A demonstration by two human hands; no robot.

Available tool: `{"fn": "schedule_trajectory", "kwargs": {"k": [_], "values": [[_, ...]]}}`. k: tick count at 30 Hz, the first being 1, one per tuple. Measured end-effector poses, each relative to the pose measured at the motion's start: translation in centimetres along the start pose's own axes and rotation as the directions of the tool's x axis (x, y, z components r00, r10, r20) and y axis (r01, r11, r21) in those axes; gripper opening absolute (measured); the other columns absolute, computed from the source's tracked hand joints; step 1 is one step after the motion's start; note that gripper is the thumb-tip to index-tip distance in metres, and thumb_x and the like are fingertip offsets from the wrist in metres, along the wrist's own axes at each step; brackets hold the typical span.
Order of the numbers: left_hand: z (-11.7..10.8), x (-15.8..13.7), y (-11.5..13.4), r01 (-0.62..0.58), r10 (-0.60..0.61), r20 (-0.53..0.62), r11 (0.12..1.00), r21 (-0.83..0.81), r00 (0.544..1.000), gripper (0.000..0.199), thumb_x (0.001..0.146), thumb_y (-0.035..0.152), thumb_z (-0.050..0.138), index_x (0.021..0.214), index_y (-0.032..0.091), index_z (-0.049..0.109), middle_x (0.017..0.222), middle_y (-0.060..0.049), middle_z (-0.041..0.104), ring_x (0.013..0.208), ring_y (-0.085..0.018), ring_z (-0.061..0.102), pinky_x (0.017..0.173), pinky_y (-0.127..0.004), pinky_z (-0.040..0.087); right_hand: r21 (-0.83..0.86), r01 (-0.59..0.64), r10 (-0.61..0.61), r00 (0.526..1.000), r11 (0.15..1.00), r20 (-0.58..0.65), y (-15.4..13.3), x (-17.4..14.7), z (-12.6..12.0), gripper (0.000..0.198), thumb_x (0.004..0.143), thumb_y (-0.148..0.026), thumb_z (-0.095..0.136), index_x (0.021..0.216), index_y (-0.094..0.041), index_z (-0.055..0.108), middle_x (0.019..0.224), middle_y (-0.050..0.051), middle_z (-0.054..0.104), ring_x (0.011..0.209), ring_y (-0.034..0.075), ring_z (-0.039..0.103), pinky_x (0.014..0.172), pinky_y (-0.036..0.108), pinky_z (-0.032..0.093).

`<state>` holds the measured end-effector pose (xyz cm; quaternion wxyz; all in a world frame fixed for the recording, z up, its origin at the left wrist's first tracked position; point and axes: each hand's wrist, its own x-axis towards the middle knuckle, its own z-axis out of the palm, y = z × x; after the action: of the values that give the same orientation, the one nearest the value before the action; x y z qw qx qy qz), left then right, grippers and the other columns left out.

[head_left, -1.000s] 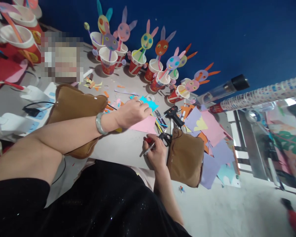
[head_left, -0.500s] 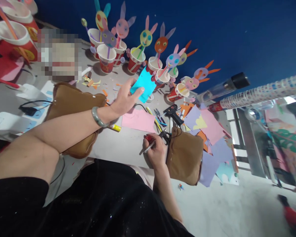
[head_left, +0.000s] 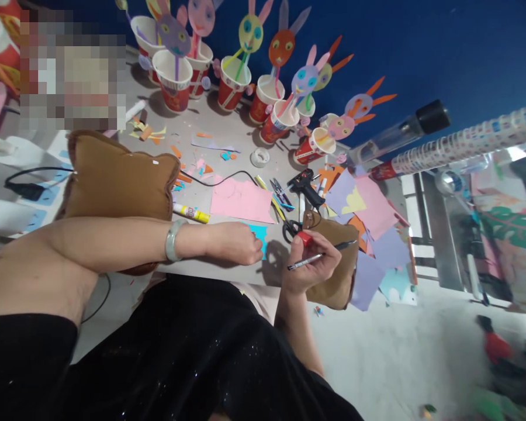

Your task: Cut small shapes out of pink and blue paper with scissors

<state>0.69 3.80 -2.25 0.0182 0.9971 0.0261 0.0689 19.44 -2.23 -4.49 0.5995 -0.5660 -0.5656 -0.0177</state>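
My left hand (head_left: 234, 242), with a bracelet on its wrist, is curled closed over a bright blue piece of paper (head_left: 261, 241) at the table's near edge. The hand covers most of the paper; only its right part shows. To the right, my right hand (head_left: 313, 266) grips a pen (head_left: 305, 262) slantwise. A small red object (head_left: 305, 238) also sits in its fingers; its kind is not clear. Just beyond that hand lie black-handled scissors (head_left: 291, 229). Behind the blue paper a pink paper sheet (head_left: 241, 200) lies flat.
Paper cups with rabbit faces (head_left: 230, 88) line the back. A glue stick (head_left: 191, 213), a tape roll (head_left: 260, 157) and a black glue gun (head_left: 307, 188) lie mid-table. Brown cushions (head_left: 118, 175) flank the work area. Coloured paper (head_left: 377, 225) is piled at right.
My left hand has brought the blue paper from above the table down to its near edge. My right hand has moved rightward and lifted with the pen.
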Motion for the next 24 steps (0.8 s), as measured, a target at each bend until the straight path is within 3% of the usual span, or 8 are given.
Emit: {"fn": "schedule_trajectory", "kwargs": {"k": [6, 15, 19, 24], "values": [[-1.2, 0.1, 0.6, 0.05, -0.042, 0.137, 0.997, -0.051, 0.99, 0.025, 0.089, 0.004, 0.05, 0.087, 0.014, 0.073, 0.075, -0.009, 0.073, 0.06, -0.022, 0.069, 0.047, -0.033, 0.043, 0.082, -0.003, -0.005, 0.996, 0.997, 0.091, 1.1, -0.9, -0.3, 0.025, 0.084, -0.016, 0.072, 0.104, -0.021, 0.057, 0.101, 0.005, 0.067, 0.097, 0.022, 0.072, 0.081, 0.042, 0.062], [-0.1, -0.2, 1.9, 0.118, -0.118, 0.011, 0.992, -0.039, 0.993, 0.03, 0.09, 0.0, 0.046, 0.078, 0.01, 0.072, 0.069, -0.013, 0.072, 0.06, -0.018, 0.067, 0.05, -0.028, 0.043, -0.068, -0.039, 0.056, 0.957, 0.997, 0.284, 1.3, -1.2, -0.8, 0.023, 0.083, -0.021, 0.073, 0.104, -0.02, 0.064, 0.1, 0.008, 0.073, 0.095, 0.021, 0.073, 0.079, 0.037, 0.062], [0.0, -0.3, 1.8, 0.157, -0.154, 0.028, 0.973, -0.168, 0.988, 0.029, 0.091, 0.001, 0.05, 0.074, 0.012, 0.071, 0.065, -0.008, 0.07, 0.061, -0.015, 0.066, 0.051, -0.027, 0.042, -0.1, -0.014, 0.048, 0.938, 0.995, 0.343, 1.1, -1.3, -0.7, 0.022, 0.083, -0.02, 0.073, 0.104, -0.021, 0.066, 0.099, 0.008, 0.074, 0.095, 0.022, 0.074, 0.08, 0.037, 0.061], [-0.2, -0.5, 1.8, 0.196, -0.188, 0.056, 0.96, -0.198, 0.981, 0.029, 0.091, 0.002, 0.051, 0.072, 0.011, 0.071, 0.066, -0.009, 0.07, 0.063, -0.015, 0.066, 0.053, -0.027, 0.04, -0.114, -0.001, 0.043, 0.931, 0.994, 0.363, 1.0, -1.6, -0.5, 0.024, 0.083, -0.019, 0.073, 0.105, -0.022, 0.066, 0.099, 0.008, 0.074, 0.094, 0.023, 0.074, 0.083, 0.038, 0.061]]}}
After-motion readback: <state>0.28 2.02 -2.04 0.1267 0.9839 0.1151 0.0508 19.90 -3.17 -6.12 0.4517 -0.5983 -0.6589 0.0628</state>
